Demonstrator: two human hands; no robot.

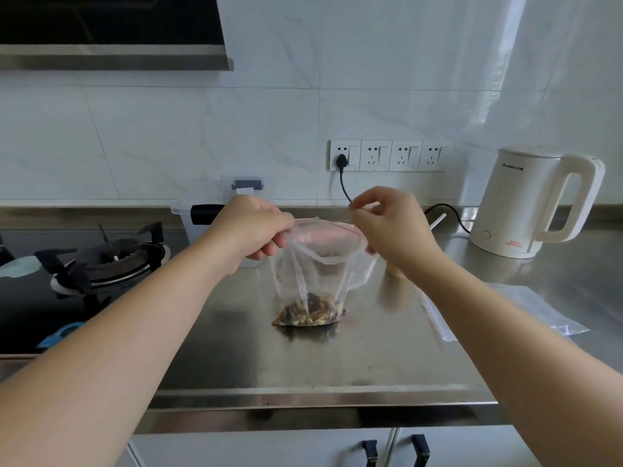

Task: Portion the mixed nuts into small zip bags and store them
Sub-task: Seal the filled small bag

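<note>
A small clear zip bag stands on the steel counter, its mouth open and a pink zip strip along the top. Mixed nuts lie in its bottom. My left hand pinches the left end of the bag's rim. My right hand pinches the right end of the rim, fingers curled above it. A clear plastic storage box with dark latches stands behind my left hand, partly hidden.
A pile of empty zip bags lies on the counter at the right. A white electric kettle stands at the back right, its cord running to the wall sockets. A gas hob is on the left.
</note>
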